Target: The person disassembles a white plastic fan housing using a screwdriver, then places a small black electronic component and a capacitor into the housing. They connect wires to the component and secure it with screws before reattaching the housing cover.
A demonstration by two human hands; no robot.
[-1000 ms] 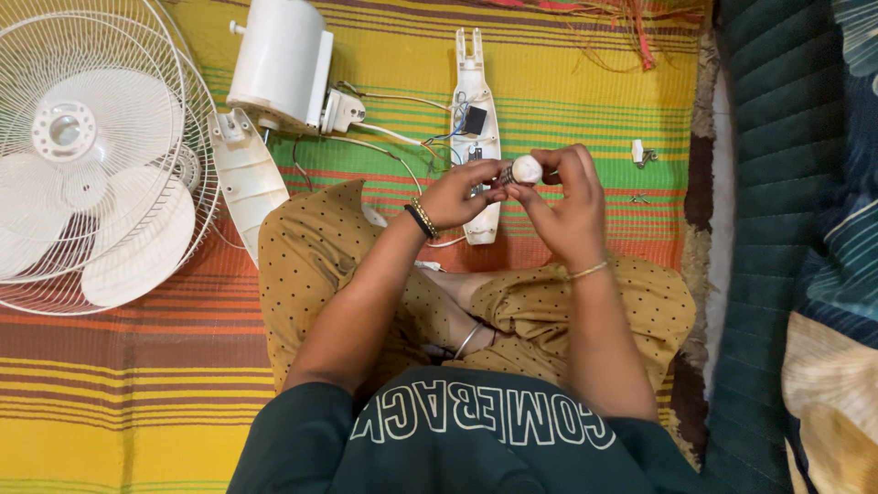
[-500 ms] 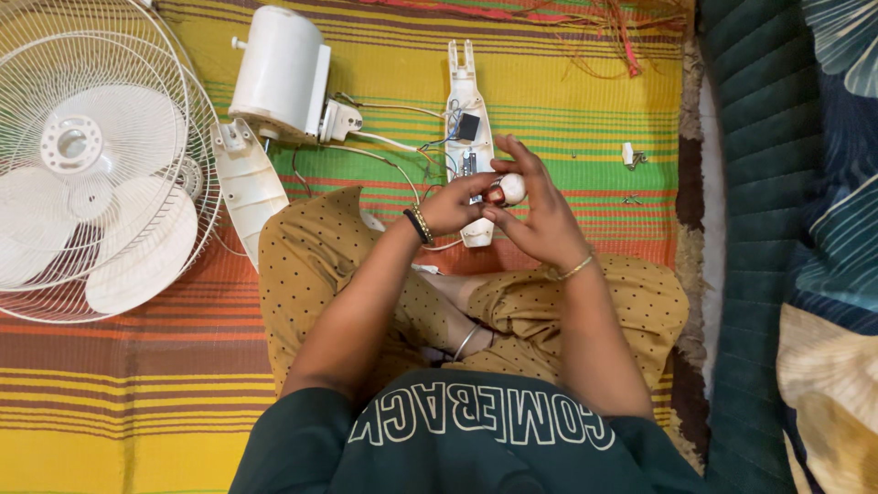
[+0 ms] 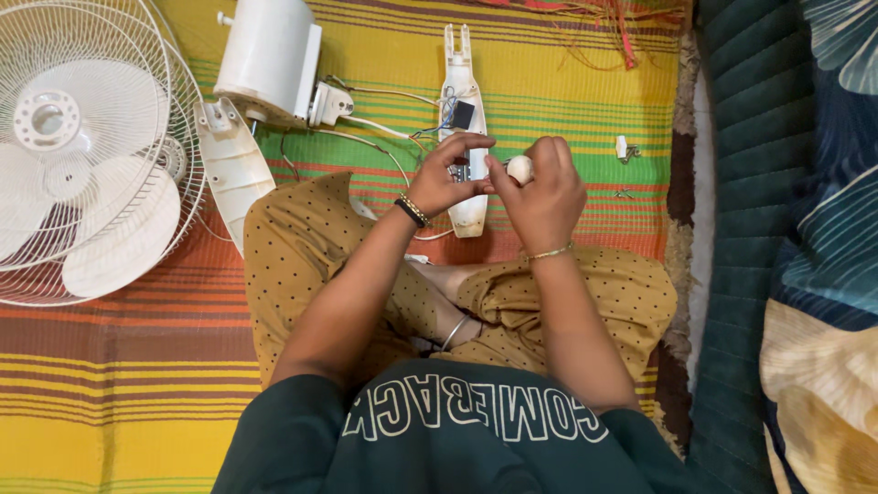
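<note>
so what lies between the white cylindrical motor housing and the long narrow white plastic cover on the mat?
Head view: a small white plug beside the motor housing, then thin wires across striped mat to the cover.

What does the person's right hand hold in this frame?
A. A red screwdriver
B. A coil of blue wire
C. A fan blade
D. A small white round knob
D: the right hand has its fingers closed around a small white round knob, while the left hand pinches at something beside it, above the long white housing piece on the striped mat.
</note>
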